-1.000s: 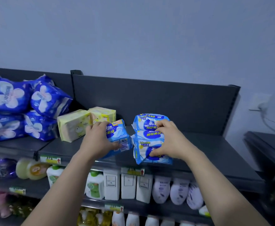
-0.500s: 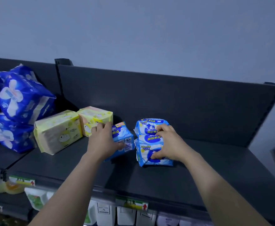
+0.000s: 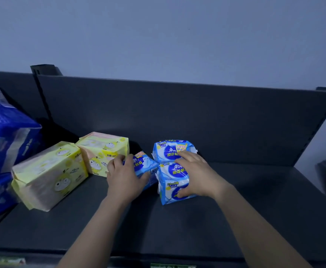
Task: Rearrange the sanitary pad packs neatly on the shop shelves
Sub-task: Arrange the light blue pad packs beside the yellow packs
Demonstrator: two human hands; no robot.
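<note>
On the dark top shelf (image 3: 255, 209) lie light-blue sanitary pad packs. My left hand (image 3: 124, 178) grips a small blue pack (image 3: 145, 164), tilted, with fingers over its top and thumb at its near side. My right hand (image 3: 195, 175) holds a stack of two blue-and-white packs: the front pack (image 3: 172, 187) under my thumb and the rear pack (image 3: 168, 150) under my fingers. The small pack touches the stack's left side. Two yellow packs (image 3: 50, 175) (image 3: 102, 151) lie left of my left hand.
Large dark-blue packs (image 3: 2, 144) are piled at the far left on the neighbouring shelf. A dark back panel (image 3: 197, 120) closes the shelf behind. The right half of the shelf surface is bare. A price label (image 3: 172, 265) sits on the front edge.
The view has moved closer and higher over the shelf. Both hands have pushed their packs a little further back on the shelf, keeping the same holds.
</note>
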